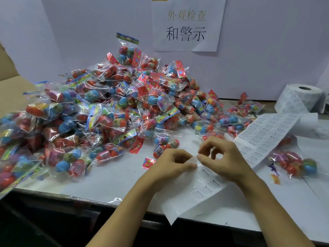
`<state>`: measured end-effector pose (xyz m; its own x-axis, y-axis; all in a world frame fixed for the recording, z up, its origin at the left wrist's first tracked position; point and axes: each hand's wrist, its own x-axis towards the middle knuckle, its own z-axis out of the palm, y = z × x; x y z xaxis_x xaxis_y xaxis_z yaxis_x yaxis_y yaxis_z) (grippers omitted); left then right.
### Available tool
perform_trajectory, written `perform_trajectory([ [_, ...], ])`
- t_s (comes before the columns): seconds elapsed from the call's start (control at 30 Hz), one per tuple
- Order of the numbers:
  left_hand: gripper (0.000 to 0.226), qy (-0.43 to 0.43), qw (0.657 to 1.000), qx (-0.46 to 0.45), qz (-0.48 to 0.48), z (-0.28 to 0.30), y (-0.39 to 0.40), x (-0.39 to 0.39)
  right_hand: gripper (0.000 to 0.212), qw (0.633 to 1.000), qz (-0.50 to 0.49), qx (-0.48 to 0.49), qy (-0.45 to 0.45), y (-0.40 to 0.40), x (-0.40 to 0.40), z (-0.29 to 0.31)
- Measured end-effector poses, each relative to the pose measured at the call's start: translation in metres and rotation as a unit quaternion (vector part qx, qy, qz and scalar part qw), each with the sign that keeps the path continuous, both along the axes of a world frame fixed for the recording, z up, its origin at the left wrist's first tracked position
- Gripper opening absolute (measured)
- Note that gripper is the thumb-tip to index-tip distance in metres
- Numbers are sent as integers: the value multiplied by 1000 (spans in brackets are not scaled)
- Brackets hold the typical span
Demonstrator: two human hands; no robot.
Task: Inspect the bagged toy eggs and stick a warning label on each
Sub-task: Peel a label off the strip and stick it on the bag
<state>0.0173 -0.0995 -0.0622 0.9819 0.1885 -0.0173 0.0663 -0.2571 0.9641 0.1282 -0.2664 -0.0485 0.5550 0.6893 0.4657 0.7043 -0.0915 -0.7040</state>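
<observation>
A clear label is pinched between the thumb and forefinger tips of both hands, left hand and right hand, apparently so it can be peeled from the glossy white sheet lying beneath them at the bench's near edge. The sheet is printed with rows of small warning labels and runs back to a roll at the far right. Crinkly clear bags of smooth, rounded plastic eggs are heaped across the left and middle; one bag lies just beyond the fingers.
</observation>
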Motion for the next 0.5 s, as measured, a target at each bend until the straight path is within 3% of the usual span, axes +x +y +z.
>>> perform_trajectory([
  [0.27, 14, 9, 998, -52, -23, 1, 4, -7, 14, 998, 35, -48, 34, -2, 5, -2],
  [0.5, 20, -10, 1000, -7, -20, -6, 11, -13, 14, 990, 82, -55, 97, 0, 5, -7],
])
